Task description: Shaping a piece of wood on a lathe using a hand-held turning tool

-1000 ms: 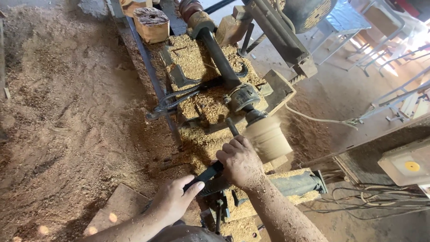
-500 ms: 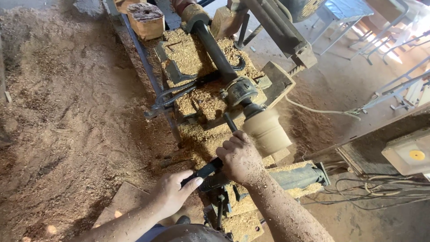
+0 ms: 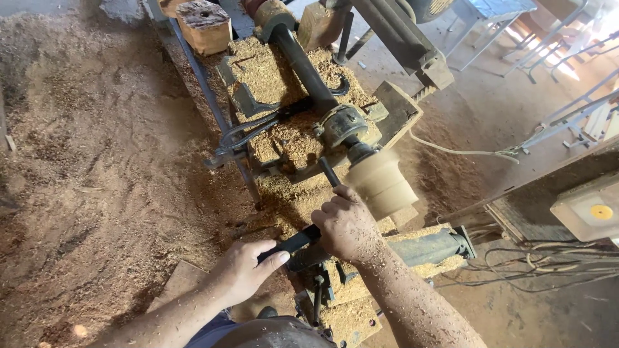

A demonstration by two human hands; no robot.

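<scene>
Gripping a long dark metal turning chisel (image 3: pixel 303 238), your left hand (image 3: pixel 242 270) closes on its handle while your right hand (image 3: pixel 345 225) clamps the shaft beside the pale, blurred wooden workpiece (image 3: pixel 383 183) on the sawdust-covered lathe (image 3: pixel 303 122).

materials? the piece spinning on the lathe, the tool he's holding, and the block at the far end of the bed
Spinning piece: looks like pale raw wood, unfinished; tan, motion-blurred, shavings heaped around it.
Tool: dark metal shaft by its dull grey look; black handle under the left hand and right hand, material unclear.
Block: rough-cut wood, bare, with a hole in its darker top face.
</scene>
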